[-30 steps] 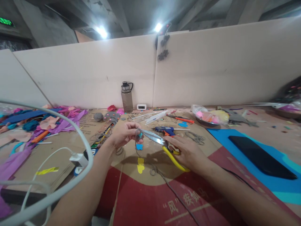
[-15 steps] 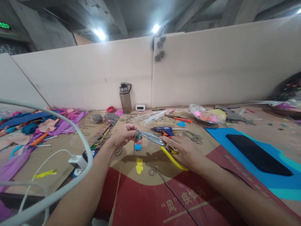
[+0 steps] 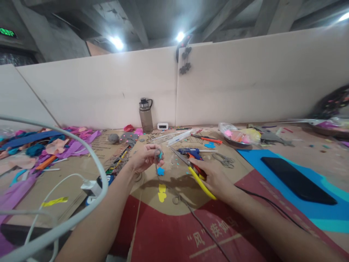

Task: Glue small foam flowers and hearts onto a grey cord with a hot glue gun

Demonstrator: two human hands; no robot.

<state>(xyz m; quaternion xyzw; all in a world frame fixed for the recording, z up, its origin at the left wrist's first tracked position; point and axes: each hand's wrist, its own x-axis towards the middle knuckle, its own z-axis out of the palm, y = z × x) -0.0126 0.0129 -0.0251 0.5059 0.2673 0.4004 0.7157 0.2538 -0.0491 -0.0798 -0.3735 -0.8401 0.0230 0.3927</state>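
Note:
My left hand [image 3: 147, 158] pinches a small teal piece [image 3: 160, 155] together with a grey cord [image 3: 156, 169] that hangs below the fingers. Yellow-handled scissors [image 3: 196, 178] are gripped in my right hand [image 3: 214, 177], their blades pointing up and left, apart from the teal piece. Beneath my left hand a blue flower-shaped cutout [image 3: 160, 171] lies on the cardboard, with yellow cutouts [image 3: 162, 193] nearer to me. A grey cord with a curled end [image 3: 177, 199] runs toward the front edge.
Behind the scissors lies a blue glue gun [image 3: 191, 152]. A bottle [image 3: 146, 115] stands by the white partition. To the right, a black phone [image 3: 297, 180] rests on blue sheets [image 3: 253, 156]. Colourful scraps [image 3: 54, 143] pile up at left, behind a looping white cable [image 3: 92, 153].
The scissors have drawn back from the teal piece, and their tips now sit to its right. My left hand stays nearly in place, still pinching.

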